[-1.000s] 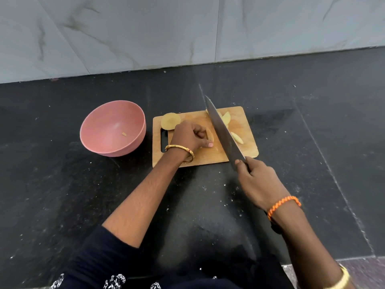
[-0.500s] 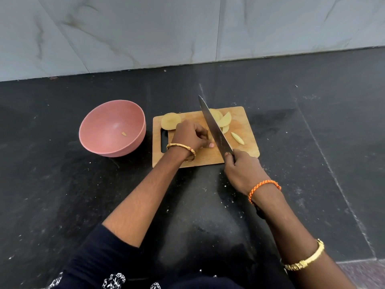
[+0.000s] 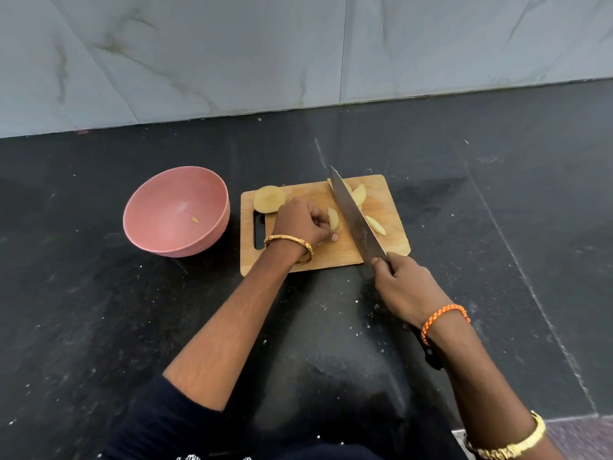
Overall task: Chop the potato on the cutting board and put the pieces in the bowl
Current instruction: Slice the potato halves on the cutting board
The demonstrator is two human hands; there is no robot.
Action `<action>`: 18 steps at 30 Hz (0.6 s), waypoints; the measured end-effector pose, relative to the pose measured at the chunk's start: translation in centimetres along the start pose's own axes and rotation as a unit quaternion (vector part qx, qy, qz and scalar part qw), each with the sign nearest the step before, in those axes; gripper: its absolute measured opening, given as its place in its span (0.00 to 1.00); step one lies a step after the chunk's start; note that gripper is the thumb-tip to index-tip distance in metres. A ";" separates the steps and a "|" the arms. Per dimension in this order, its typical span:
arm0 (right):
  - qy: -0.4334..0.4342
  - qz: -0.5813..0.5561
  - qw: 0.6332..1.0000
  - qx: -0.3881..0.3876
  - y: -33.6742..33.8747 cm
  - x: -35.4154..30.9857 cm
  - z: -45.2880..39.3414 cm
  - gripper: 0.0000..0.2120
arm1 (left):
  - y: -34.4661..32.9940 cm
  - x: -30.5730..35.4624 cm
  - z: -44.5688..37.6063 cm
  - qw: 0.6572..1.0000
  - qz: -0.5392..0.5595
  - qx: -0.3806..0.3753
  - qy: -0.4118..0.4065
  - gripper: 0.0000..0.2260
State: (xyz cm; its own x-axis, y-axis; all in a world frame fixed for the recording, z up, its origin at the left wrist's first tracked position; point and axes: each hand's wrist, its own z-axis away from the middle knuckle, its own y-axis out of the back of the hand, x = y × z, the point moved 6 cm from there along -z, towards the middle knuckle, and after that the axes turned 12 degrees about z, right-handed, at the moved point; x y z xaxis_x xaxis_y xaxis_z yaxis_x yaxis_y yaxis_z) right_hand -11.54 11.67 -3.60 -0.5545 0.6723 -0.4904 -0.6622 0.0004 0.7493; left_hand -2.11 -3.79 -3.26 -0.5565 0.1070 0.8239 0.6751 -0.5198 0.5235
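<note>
A pale potato piece (image 3: 333,218) sits near the middle of the wooden cutting board (image 3: 318,257), pinned by the left hand (image 3: 300,224), whose fingers curl down onto it with the thumb tip flat on the wood beside it. Just to its right the long blade of the knife (image 3: 356,217) slants across the board, tip toward the far edge, and the right hand (image 3: 406,287) has its fingers wrapped tight around the handle at the board's near right corner. Cut wedges (image 3: 375,225) lie on the far side of the blade, some partly hidden behind it, and a rounded potato half (image 3: 269,198) rests at the board's far left corner, next to the slot handle. The pink bowl (image 3: 212,224) stands just left of the board, not touching it, with one tiny scrap (image 3: 195,220) inside. Everything sits on a black speckled counter (image 3: 99,310) backed by a grey marble wall (image 3: 232,54). Gold bangles circle both arms, and an orange cord bracelet (image 3: 444,318) the right wrist.
</note>
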 end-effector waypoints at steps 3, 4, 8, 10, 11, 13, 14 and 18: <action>-0.004 -0.015 1.000 0.008 0.7 0.2 0.4 0.16 | -0.2 0.2 -0.3 0.999 -0.028 -0.013 0.013 0.26; -0.007 -0.020 1.000 0.006 0.8 0.2 0.5 0.16 | -0.3 0.4 -0.5 0.998 -0.053 -0.018 0.006 0.28; -0.013 -0.032 0.999 0.012 1.0 0.7 0.8 0.16 | -0.8 1.5 -0.7 0.994 -0.096 -0.036 -0.022 0.26; -0.019 -0.048 0.998 0.029 1.0 1.2 1.1 0.16 | -0.7 1.7 -0.7 0.994 -0.102 -0.027 -0.025 0.23; -0.024 -0.056 0.997 0.040 1.1 1.4 1.2 0.16 | -0.7 1.7 -0.7 0.994 -0.105 -0.019 -0.025 0.23; -0.034 -0.067 0.996 0.056 1.3 2.0 1.4 0.16 | -0.7 1.5 -0.6 0.994 -0.103 0.003 -0.023 0.23; -0.036 -0.069 0.995 0.059 1.3 2.1 1.4 0.16 | -0.7 1.5 -0.5 0.995 -0.101 0.012 -0.021 0.23; -0.033 -0.079 0.994 0.062 1.6 2.0 1.2 0.16 | -0.9 1.6 -0.6 0.993 -0.116 0.039 0.001 0.16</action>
State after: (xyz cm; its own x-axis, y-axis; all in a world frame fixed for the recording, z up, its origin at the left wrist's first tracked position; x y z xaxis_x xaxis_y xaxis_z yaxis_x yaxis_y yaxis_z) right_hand -13.12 13.90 -2.85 -0.4112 0.7031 -0.5802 -0.6697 0.1987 0.7155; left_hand -3.93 -3.68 -2.50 -0.7020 0.2140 0.6792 0.5645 -0.4143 0.7139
